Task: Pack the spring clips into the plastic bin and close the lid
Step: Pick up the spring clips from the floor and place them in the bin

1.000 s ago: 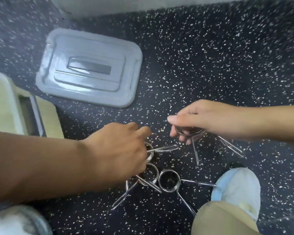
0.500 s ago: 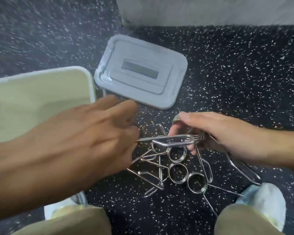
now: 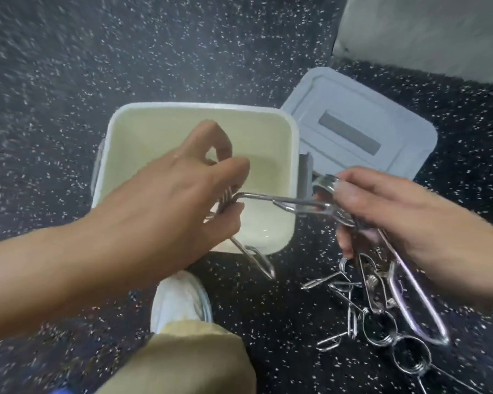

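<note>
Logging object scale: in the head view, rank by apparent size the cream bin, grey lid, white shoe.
1. cream bin
2. grey lid, close to the bin; hands hide part of the bin, so the order is unsure
3. white shoe

The floor (image 3: 154, 66) is dark with pale speckles. On it, under the left hand (image 3: 165, 200), stands the open cream bin (image 3: 199, 109). The grey lid (image 3: 353, 118) lies flat beyond the right hand (image 3: 404, 217), touching the bin's corner. Loose clips (image 3: 353, 302) lie below that hand. A white shoe (image 3: 180, 300) rests beneath the left wrist.
</note>
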